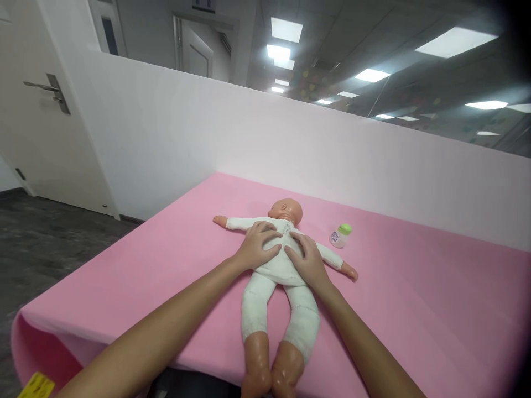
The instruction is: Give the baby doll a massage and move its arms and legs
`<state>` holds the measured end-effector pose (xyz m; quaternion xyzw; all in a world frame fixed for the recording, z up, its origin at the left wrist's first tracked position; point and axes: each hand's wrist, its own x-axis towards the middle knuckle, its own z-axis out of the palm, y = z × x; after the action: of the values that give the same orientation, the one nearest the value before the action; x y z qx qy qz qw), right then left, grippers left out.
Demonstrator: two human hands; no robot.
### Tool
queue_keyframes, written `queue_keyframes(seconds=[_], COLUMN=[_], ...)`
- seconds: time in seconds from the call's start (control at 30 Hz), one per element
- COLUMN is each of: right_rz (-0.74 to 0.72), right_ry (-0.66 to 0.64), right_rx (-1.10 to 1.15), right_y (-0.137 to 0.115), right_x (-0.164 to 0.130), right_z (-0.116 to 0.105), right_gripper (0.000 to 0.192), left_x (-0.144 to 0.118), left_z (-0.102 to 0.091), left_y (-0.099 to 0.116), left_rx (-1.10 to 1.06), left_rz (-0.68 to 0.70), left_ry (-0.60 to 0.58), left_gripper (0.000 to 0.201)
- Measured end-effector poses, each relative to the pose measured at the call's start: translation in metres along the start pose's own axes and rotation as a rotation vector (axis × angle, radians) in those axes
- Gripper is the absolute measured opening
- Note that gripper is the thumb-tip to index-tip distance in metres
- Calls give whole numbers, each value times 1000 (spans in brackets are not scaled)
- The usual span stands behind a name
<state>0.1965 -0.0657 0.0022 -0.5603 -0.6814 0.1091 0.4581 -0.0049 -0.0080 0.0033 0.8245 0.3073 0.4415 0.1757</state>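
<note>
doll (282, 265): white suit | mat (415, 309): pink | bottle (340, 236): seemingly green cap

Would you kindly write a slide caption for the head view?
Both hands, left hand and right hand, rest on a baby doll's chest on a pink table, bottle nearby.

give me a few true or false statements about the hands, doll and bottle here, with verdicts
1. Both hands rest on the doll's chest. True: left hand, right hand.
2. The doll lies face down. False: it lies on its back, face up.
3. The bottle has a green cap. True.
4. The right hand holds the bottle. False: the bottle stands apart on the pink mat, beyond the doll's arm.
5. The doll wears a blue suit. False: the suit is white.
</note>
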Motion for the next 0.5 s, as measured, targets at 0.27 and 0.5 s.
queue_keyframes(seconds=[0.27, 0.5], right_rz=[18, -15], right_ry=[-24, 5], right_rx=[-32, 4], right_y=[-5, 1], right_x=[5, 1], right_z=[-8, -1], right_gripper=[17, 42], left_x=[2, -2], left_z=[0, 0], left_y=[3, 0], left_rx=[-79, -98], left_rz=[-24, 18], left_ry=[37, 51], left_gripper=[2, 42])
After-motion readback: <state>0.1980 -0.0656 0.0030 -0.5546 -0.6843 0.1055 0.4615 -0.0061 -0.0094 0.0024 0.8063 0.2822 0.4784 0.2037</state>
